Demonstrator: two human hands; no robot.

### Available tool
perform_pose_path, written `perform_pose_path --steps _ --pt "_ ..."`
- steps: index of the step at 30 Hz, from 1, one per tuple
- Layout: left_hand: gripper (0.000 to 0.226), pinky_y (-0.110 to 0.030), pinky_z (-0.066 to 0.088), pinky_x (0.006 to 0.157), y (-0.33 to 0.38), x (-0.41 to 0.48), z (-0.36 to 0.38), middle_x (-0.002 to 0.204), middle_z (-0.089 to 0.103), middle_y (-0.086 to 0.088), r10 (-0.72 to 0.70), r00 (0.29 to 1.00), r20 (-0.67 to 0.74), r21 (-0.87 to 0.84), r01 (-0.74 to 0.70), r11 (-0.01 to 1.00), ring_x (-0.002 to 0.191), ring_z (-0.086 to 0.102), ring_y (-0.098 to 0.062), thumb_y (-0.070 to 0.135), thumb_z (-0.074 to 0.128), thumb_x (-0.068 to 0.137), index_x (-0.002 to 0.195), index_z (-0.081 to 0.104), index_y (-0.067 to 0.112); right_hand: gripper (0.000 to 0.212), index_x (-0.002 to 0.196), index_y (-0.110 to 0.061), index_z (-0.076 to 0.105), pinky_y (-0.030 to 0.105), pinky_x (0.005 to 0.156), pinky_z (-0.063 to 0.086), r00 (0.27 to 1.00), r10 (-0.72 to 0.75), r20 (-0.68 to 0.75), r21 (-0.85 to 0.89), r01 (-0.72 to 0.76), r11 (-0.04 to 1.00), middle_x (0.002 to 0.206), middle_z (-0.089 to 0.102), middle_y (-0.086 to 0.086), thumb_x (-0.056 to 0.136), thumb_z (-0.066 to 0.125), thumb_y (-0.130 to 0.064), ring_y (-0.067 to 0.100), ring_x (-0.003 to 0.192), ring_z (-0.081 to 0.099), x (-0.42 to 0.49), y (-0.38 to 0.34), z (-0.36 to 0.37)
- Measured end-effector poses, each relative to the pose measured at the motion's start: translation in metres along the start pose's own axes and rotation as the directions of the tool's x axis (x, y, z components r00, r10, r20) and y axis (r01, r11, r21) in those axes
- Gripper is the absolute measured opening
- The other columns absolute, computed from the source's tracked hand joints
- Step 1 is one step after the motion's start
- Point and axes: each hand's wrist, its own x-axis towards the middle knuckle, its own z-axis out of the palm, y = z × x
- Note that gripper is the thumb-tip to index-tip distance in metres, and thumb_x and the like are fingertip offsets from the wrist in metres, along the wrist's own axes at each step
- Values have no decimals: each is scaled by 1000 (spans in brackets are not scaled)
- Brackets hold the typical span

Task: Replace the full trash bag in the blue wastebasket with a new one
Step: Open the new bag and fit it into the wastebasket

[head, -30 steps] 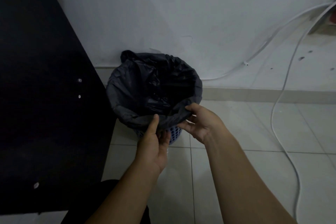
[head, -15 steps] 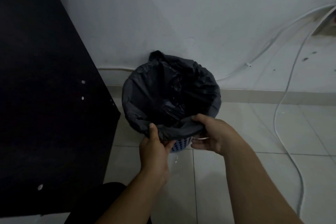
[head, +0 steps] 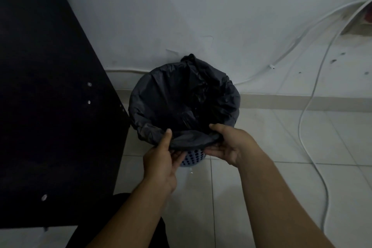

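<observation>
Black trash bag (head: 181, 94) lines the blue wastebasket (head: 193, 157), which stands on the tiled floor (head: 261, 177) against the wall (head: 181, 16). Both hands, left hand (head: 161, 161) and right hand (head: 229, 145), pinch the bag's near edge over the rim.

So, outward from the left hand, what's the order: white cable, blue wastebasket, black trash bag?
1. Black trash bag, rim gripped in the left hand.
2. Blue wastebasket, just beside that hand.
3. White cable, far off to the right.
</observation>
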Motion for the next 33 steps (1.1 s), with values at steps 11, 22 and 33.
perform_pose_path --steps 11,22,33 --pt "44 -36 59 80 5 10 -1 113 71 -7 138 990 -34 -49 -139 989 100 70 -22 44 65 89 120 63 14 28 96 2 64 39 52 60 971 -133 -201 90 153 984 96 71 20 82 78 -18 33 78 71 0 13 11" --pt "35 -31 61 69 -2 -6 1 111 72 -11 -52 995 89 26 50 998 99 70 -23 27 71 89 119 65 10 33 101 1 63 35 49 57 977 -108 -186 207 146 967 92 72 19 83 78 -22 30 68 72 -4 19 18" --pt "32 -31 60 75 -8 0 1 111 73 -9 129 991 30 -55 -127 990 97 72 -20 34 63 94 115 65 10 25 78 -11 62 48 70 62 901 -189 -391 150 265 952 92 71 13 76 81 -28 31 78 70 -2 27 14"
